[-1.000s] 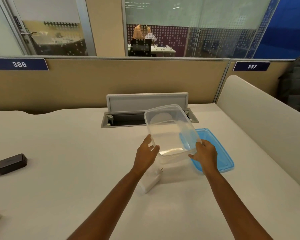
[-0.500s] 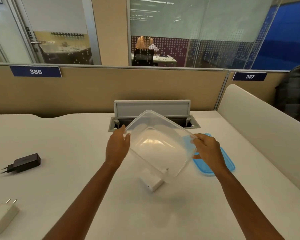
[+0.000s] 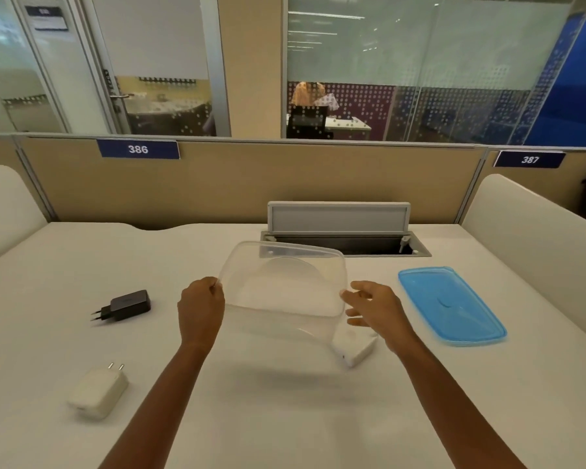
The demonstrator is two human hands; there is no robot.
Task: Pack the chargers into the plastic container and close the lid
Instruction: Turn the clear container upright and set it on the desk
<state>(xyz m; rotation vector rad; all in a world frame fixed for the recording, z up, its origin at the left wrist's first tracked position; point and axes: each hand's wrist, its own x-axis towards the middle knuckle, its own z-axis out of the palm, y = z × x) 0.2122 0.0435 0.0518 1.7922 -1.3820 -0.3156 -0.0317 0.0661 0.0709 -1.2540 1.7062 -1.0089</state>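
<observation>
Person is gripping clear container [image 3: 285, 292] w/ left hand [image 3: 200, 308] at its left rim, right hand [image 3: 374, 309] spreading loose beside right wall; white charger [image 3: 354, 348] lying just under-right of container, nearest right hand.

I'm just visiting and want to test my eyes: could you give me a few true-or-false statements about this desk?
1. The blue lid is on the container. False: it lies on the desk, right of it.
2. The left hand grips the container's rim. True.
3. A black charger lies left of the container. True.
4. The container holds two chargers. False: it is empty.
5. The right hand holds the lid. False: it is at the container.
</observation>
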